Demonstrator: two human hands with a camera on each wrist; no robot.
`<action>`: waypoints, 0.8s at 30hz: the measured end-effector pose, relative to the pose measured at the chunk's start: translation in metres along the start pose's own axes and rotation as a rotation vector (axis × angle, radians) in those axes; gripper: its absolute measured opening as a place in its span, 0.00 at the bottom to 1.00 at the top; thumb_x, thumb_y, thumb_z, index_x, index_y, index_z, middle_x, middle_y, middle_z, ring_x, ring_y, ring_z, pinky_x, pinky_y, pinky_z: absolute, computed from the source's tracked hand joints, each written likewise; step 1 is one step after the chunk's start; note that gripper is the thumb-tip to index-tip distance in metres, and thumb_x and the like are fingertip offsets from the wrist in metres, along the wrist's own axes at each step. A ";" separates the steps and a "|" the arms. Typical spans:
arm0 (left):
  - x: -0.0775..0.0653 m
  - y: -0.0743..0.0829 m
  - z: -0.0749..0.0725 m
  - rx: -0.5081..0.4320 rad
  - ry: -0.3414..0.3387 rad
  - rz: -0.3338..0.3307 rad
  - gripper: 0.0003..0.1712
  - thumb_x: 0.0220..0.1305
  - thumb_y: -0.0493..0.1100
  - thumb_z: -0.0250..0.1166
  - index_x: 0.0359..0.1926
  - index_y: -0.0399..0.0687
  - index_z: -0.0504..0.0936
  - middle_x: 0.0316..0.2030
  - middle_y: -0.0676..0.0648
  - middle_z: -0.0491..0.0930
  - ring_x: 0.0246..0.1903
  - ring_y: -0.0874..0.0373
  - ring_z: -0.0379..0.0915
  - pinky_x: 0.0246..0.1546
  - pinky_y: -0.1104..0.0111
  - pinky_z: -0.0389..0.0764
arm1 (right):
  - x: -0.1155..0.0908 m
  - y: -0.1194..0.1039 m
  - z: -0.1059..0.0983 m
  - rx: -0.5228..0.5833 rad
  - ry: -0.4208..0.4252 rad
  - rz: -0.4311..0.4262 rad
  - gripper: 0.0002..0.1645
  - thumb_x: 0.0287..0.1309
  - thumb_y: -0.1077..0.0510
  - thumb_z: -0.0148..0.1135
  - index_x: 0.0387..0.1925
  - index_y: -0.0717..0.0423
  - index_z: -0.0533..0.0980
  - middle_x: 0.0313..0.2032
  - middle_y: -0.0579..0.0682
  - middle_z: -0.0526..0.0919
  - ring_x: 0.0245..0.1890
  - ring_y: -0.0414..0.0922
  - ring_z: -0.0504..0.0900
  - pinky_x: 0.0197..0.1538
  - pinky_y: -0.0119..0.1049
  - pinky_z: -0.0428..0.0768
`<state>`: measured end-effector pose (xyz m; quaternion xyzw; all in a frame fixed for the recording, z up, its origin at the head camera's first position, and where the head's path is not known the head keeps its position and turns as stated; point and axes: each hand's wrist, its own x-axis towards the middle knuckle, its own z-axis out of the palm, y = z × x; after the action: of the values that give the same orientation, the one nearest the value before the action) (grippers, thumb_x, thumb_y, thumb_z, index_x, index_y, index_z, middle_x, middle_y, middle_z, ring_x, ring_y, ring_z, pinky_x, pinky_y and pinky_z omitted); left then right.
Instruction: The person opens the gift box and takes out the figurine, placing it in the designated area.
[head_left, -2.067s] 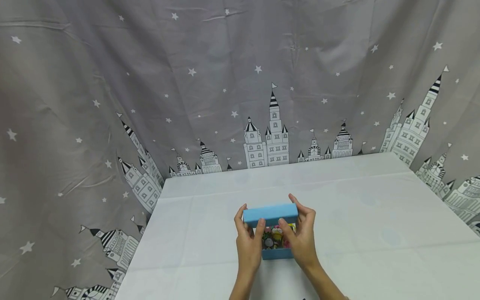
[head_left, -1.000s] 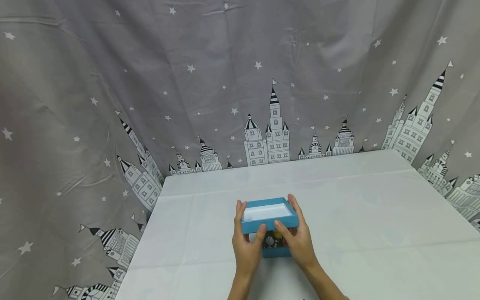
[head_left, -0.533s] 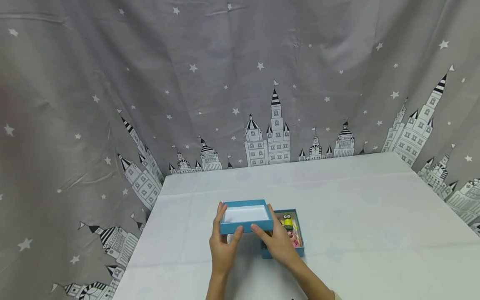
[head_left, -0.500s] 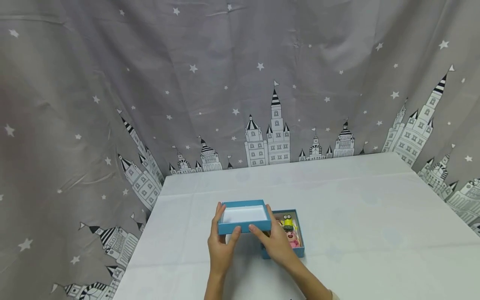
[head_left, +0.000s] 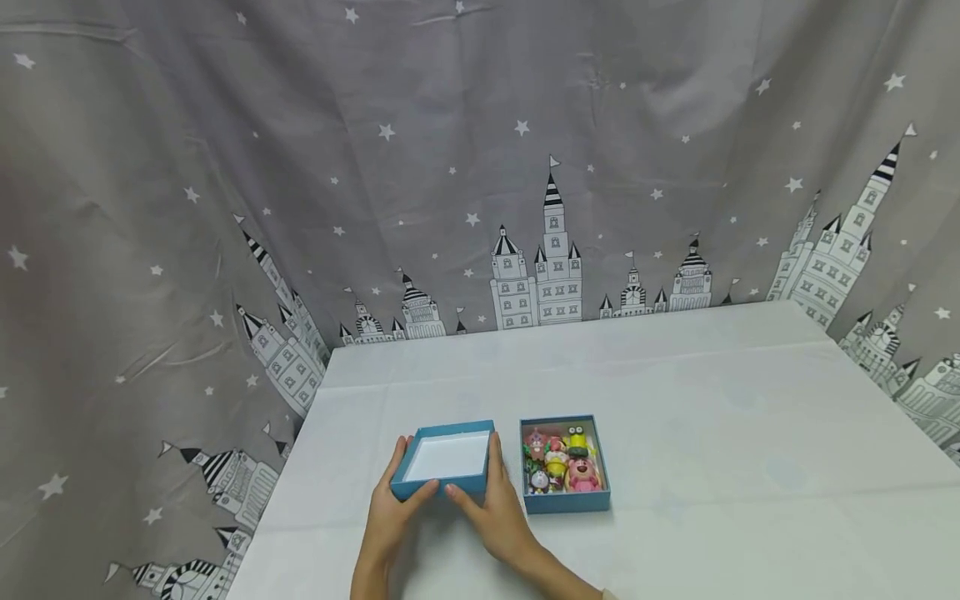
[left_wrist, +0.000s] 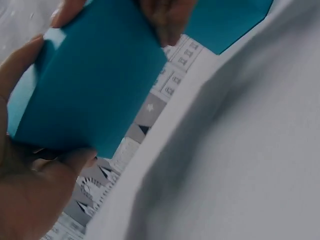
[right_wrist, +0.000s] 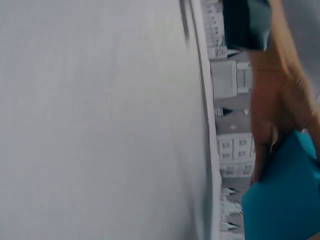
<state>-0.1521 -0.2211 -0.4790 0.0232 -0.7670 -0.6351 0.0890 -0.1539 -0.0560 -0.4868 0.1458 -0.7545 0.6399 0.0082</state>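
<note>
Hollow side up, a blue box lid [head_left: 450, 457] with a white inside sits between both hands, low over the white table. My left hand [head_left: 385, 515] grips its left end, thumb on the near wall and fingers along the side. The right hand [head_left: 500, 515] holds the opposite end the same way, thumbs close together. Just to the right stands the matching blue box [head_left: 567, 502], uncovered. Small toy figures fill it, among them a pink bear [head_left: 582, 477] and a yellow figure with round eyes [head_left: 577, 442]. In the left wrist view the lid's plain teal outside [left_wrist: 95, 75] shows.
A white cloth covers the table [head_left: 712, 433]. Behind and at the sides hangs a grey curtain [head_left: 420, 100] printed with castles and stars. The blue box stands close beside the right hand.
Both hands have carried the lid from over the box to the left and down, tilting it so its white inside faces up. The box and its toy figures are now fully uncovered.
</note>
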 end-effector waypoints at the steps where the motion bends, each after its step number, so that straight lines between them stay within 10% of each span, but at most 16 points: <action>1: 0.000 -0.003 -0.003 0.001 -0.004 -0.016 0.53 0.52 0.38 0.69 0.70 0.37 0.45 0.69 0.42 0.49 0.68 0.43 0.42 0.64 0.54 0.52 | 0.000 0.003 0.003 -0.002 -0.009 0.007 0.58 0.58 0.41 0.57 0.69 0.66 0.34 0.69 0.65 0.39 0.68 0.60 0.42 0.66 0.56 0.48; 14: 0.004 -0.035 -0.009 0.156 -0.091 -0.034 0.54 0.46 0.43 0.73 0.69 0.35 0.51 0.66 0.35 0.55 0.65 0.36 0.47 0.63 0.44 0.49 | -0.004 0.033 0.009 -0.050 -0.024 0.064 0.62 0.53 0.42 0.63 0.68 0.71 0.35 0.67 0.71 0.41 0.66 0.64 0.47 0.64 0.59 0.51; 24: -0.002 -0.041 -0.004 0.385 -0.161 0.034 0.68 0.30 0.52 0.79 0.69 0.36 0.50 0.66 0.38 0.56 0.63 0.40 0.54 0.62 0.50 0.57 | -0.010 0.040 0.010 -0.178 0.013 0.096 0.62 0.39 0.67 0.71 0.67 0.72 0.39 0.65 0.73 0.49 0.64 0.65 0.53 0.64 0.56 0.55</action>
<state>-0.1530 -0.2328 -0.5187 -0.0239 -0.8791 -0.4751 0.0319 -0.1520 -0.0584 -0.5290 0.1040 -0.8145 0.5707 -0.0048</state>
